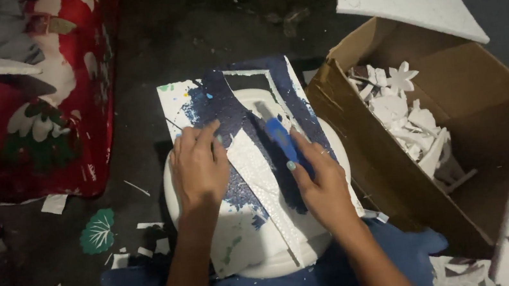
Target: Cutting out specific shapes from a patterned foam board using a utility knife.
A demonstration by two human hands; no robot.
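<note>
While the sheet [234, 110], a white board largely coated in dark blue glitter, lies across a round white stool top [268, 257], it is pressed flat by the left hand [198, 169], whose fingers are laid close together and extended toward the sheet's upper left part, with the fingertips resting on the glittered surface. A blue-handled craft knife [278, 135] is gripped by the right hand [319, 183]; the fingers are curled around the handle, and the thumb, its nail painted a pale green, is set against the handle's side. The blade end is pointed away from the body and is laid on the sheet near its middle, just beside a long white foam strip [267, 190] that runs diagonally between the two hands. Whether the blade tip is cutting into the surface cannot be told. To the right, an open cardboard box [359, 149] filled with white foam offcuts [410, 117] is seen just beside the stool, and a flat white foam slab [412, 7] is rested on its far rim. To the left, a red wrapped bundle [36, 105] with white and green patterning is seen on the dark floor [188, 28], and a green leaf-shaped cutout [98, 232] lies near small white scraps.
</note>
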